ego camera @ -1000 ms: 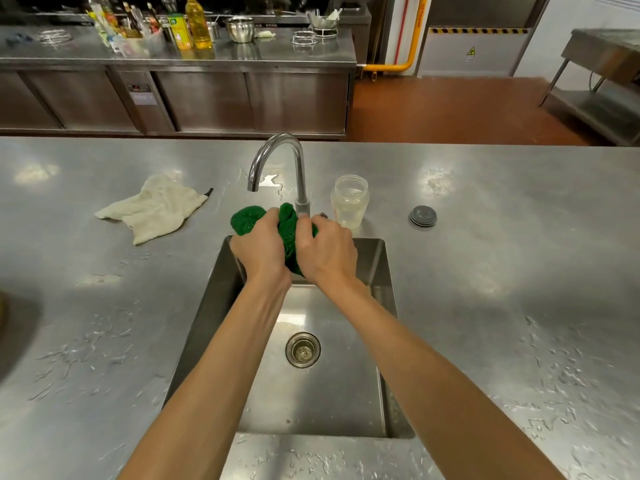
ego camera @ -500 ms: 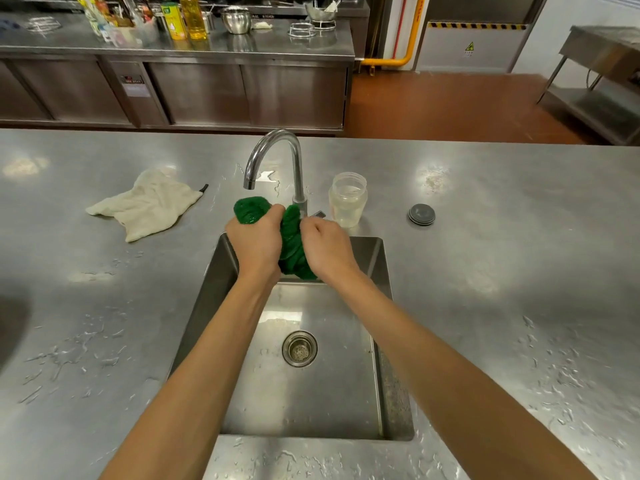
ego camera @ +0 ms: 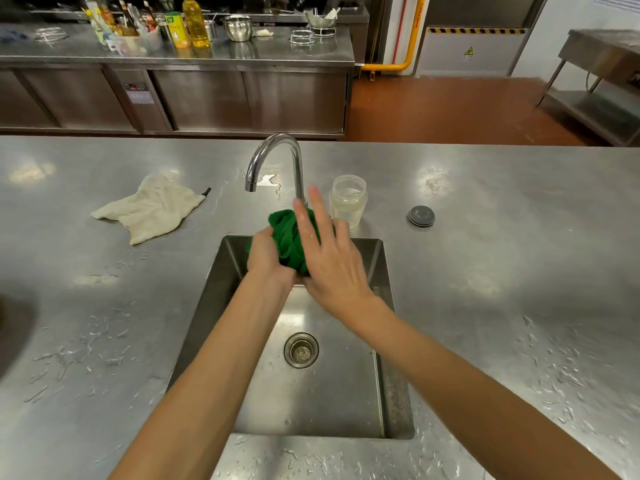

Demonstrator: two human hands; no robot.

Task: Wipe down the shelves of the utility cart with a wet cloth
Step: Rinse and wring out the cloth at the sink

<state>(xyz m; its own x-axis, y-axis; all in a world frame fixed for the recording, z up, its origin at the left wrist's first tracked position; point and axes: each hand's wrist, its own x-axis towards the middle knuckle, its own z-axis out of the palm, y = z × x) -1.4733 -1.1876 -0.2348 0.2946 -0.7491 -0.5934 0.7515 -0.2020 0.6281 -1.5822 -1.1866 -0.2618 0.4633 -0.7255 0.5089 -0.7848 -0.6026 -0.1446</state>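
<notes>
Steel counter [ego camera: 485,271], sink [ego camera: 388,341] rim, hands wringing green cloth [ego camera: 289,237]

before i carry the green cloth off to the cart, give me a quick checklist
1. Left hand grip on the green cloth: ok, fingers closed round it.
2. Right hand: not ok, fingers spread open, only resting on the cloth.
3. Cloth over the sink: ok, drips fall into the basin.
4. Tap off: ok, no stream visible.
5. Cloth wrung enough: cannot tell.
6. Jar clear of the hands: not ok, just behind the right hand.
</notes>
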